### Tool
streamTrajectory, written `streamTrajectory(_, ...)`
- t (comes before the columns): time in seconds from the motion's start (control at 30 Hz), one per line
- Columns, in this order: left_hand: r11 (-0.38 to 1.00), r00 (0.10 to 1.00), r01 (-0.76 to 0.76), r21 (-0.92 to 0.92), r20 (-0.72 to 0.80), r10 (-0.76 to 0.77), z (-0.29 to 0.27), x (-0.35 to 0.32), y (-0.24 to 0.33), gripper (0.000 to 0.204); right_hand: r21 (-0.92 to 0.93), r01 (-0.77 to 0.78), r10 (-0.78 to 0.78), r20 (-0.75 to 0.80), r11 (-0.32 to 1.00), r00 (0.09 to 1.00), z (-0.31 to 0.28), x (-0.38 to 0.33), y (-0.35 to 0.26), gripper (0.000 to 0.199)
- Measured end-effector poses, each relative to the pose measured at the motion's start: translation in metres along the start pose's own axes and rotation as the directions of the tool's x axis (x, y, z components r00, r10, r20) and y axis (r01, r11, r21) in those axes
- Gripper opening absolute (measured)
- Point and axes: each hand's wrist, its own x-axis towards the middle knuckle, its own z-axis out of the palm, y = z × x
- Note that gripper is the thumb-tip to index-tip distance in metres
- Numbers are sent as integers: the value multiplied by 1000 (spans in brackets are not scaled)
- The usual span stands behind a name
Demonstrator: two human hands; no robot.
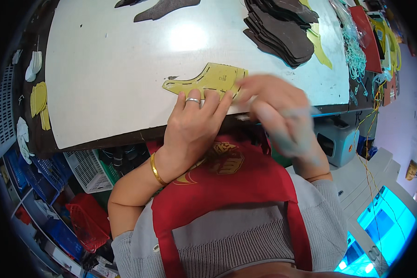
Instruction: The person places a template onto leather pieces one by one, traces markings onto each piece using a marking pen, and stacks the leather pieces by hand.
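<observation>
A yellow shoe-pattern template (208, 79) with dashed slots lies near the front edge of the white tabletop. My left hand (194, 113), with a ring and a gold bangle, presses it down with spread fingertips along its near edge. A small dark bit (173, 77) shows beside the template's narrow end; what lies beneath the template is hidden. At its right end, my right hand (280, 106) is blurred by motion, its fingers curled together. A pale bluish streak across that hand looks like a slim pen-like tool, but the blur hides its exact kind.
Stacked dark leather shoe pieces (282, 34) lie at the far right beside another yellow template (319, 46). More dark pieces (167, 8) are at the far edge. Tangled turquoise cord (354, 55) hangs at the right. Yellow pieces (38, 99) lie left; baskets (89, 169) stand below.
</observation>
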Motion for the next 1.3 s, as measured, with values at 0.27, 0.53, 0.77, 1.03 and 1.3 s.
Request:
streamTrajectory(0.27, 998, 999, 34, -48, 28, -33, -7, -2, 4, 43, 162, 459, -382, -357, 874, 852, -4, 23, -72, 42)
streamTrajectory(0.53, 998, 999, 35, -44, -5, -35, -6, -1, 3, 42, 122, 469, -410, -329, 875, 851, -7, 27, -79, 41)
streamTrajectory(0.77, 999, 997, 33, 16, -77, -32, 2, -2, 0, 37, 156, 436, -363, -352, 886, 863, -9, 25, -76, 37)
streamTrajectory(1.03, 998, 990, 12, 57, -139, -4, 5, 7, -8, 32, -296, -188, 135, -190, 937, 972, 36, 35, 23, 21)
streamTrajectory(1.3, 990, 962, -143, -17, -239, 135, 10, 26, -21, 18, 73, -344, 348, -55, 936, 936, 4, 17, 39, 16)
